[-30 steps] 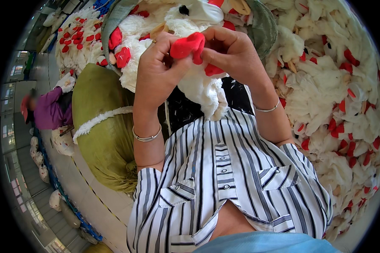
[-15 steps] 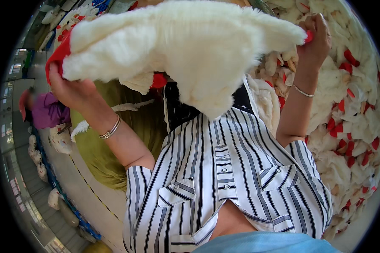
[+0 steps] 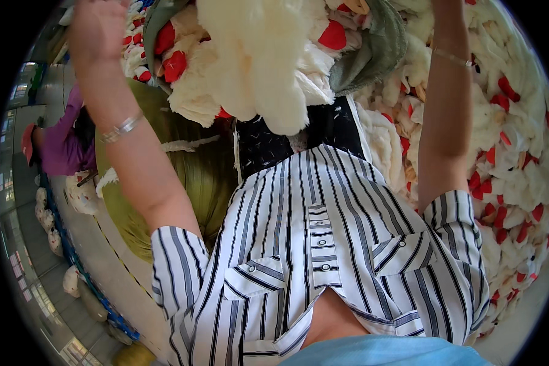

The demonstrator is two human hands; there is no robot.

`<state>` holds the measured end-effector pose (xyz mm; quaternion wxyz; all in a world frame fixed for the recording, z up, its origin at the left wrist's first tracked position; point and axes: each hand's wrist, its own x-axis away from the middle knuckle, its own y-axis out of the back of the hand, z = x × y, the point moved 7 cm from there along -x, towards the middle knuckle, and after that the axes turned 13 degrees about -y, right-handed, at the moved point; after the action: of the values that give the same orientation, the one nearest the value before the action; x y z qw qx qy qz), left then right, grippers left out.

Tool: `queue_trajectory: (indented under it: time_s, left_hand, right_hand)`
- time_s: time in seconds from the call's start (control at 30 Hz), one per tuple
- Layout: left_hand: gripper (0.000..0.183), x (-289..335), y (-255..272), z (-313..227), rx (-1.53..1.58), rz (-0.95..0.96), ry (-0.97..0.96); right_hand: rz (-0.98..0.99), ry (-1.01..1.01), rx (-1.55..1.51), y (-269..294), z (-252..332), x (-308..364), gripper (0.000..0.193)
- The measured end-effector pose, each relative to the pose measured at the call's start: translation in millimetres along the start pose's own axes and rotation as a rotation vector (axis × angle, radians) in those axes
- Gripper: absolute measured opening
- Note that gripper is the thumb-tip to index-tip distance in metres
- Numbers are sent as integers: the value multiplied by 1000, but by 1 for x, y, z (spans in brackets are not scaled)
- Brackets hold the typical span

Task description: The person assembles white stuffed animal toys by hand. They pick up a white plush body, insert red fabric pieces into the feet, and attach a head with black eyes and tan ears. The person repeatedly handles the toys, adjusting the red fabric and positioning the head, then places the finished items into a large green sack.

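Hanging nr green sack [image 3: 375, 52], white plush piece [image 3: 256, 61], L hand [image 3: 99, 29] blurred, can't tell grip, R hand off-frame

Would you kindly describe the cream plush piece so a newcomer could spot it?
From the striped shirt, look up to the open grey-green sack. There, the cream plush piece covers part of its mouth, its tip overlapping the black cloth. Its broad, plain fluff distinguishes it from the red-patched pieces around it.

Pale floor [image 3: 104, 256]; directly on it, yellow-and-black line [image 3: 125, 262], olive sack [image 3: 206, 180] toward left side, white-and-red plush heap [image 3: 512, 189] toward right.
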<state>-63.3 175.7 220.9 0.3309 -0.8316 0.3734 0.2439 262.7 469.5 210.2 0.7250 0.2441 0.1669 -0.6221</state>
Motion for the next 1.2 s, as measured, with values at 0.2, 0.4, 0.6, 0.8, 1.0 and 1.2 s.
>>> queue_trajectory:
  time_s: [0.2, 0.4, 0.6, 0.8, 1.0, 1.2]
  left_hand:
    - [39, 186, 53, 104, -242, -43, 606]
    - [46, 252, 40, 110, -351, 67, 565]
    - [27, 287, 10, 127, -562, 141, 489]
    - [21, 255, 28, 102, -341, -227, 403]
    - [34, 232, 60, 70, -436, -339, 324]
    - [34, 277, 59, 99, -462, 378, 809]
  right_hand:
    - [797, -558, -48, -69, -119, 189, 39]
    - [929, -811, -119, -99, -115, 281, 56]
    - [878, -704, -98, -124, -109, 298, 33]
    - [350, -672, -395, -78, -119, 246, 19]
    - [283, -597, -282, -24, -111, 219, 26]
    - [752, -650, 189, -29, -146, 221, 30]
